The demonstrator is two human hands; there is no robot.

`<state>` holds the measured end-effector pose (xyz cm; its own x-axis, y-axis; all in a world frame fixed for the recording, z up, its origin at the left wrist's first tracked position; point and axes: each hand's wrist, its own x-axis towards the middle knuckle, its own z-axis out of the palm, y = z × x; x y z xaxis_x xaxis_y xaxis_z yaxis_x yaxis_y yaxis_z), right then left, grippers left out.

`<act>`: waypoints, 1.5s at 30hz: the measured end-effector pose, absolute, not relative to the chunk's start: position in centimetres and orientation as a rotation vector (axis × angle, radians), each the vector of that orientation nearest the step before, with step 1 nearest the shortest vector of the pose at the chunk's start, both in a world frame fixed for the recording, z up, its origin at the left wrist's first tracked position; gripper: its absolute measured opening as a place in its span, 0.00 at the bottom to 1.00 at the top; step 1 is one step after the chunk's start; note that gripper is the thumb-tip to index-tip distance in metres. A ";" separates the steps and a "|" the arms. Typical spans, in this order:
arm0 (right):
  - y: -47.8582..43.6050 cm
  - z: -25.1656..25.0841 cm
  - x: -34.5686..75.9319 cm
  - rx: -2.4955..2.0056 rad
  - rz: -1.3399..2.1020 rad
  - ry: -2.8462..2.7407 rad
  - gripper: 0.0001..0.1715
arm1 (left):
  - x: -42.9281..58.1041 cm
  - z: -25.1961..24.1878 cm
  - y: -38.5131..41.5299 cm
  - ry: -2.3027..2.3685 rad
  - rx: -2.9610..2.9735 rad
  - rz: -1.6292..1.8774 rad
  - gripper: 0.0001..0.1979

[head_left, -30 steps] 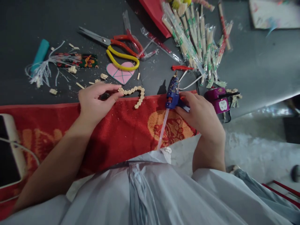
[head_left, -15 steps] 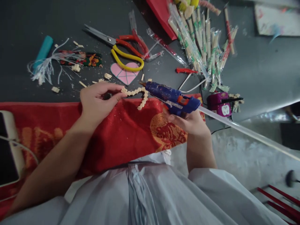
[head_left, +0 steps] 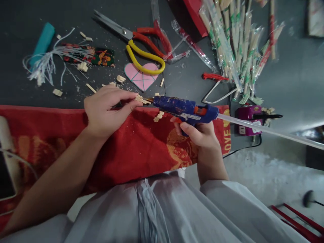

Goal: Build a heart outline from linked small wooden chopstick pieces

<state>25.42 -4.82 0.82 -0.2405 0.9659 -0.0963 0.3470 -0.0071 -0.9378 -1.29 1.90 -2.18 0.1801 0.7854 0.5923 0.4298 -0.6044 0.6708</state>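
Between the fingertips of my left hand [head_left: 108,109] is one end of a curved strip of small pale wooden pieces [head_left: 159,116]. My right hand [head_left: 199,133] is wrapped round the handle of a blue glue gun [head_left: 174,104], with a finger at its orange trigger. The nozzle points left and meets the strip close to my left fingertips; whether it touches, I cannot tell. Part of the strip is hidden behind the gun's barrel. A long translucent glue stick [head_left: 255,128] sticks out of the gun's back end. Below both hands lies a red patterned cloth [head_left: 121,152].
Beyond the cloth lie scissors [head_left: 124,32] with red and yellow handles, over a pink paper heart [head_left: 139,79]. Wrapped chopsticks [head_left: 238,40] are heaped at the back right, near a purple box [head_left: 249,118]. A teal cylinder [head_left: 43,42] and white strings [head_left: 49,65] are at left.
The glue gun has come down and left, so its nozzle now meets the strip near my left fingertips and its barrel covers the middle. The view has shifted slightly.
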 end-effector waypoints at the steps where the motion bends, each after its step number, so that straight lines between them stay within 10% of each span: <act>1: -4.9 0.7 25.5 -1.351 1.267 -1.632 0.24 | -1.2 -2.1 1.9 1.165 2.114 1.389 0.04; 45: -5.0 1.2 25.0 -1.256 1.098 -1.741 0.14 | -1.4 -2.4 1.8 1.044 2.309 1.449 0.08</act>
<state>24.97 -5.03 1.18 -0.2719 0.9599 0.0677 0.3525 0.1648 -0.9212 -1.44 1.77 -2.39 0.2605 0.6682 0.6968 0.4492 -0.7228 0.5252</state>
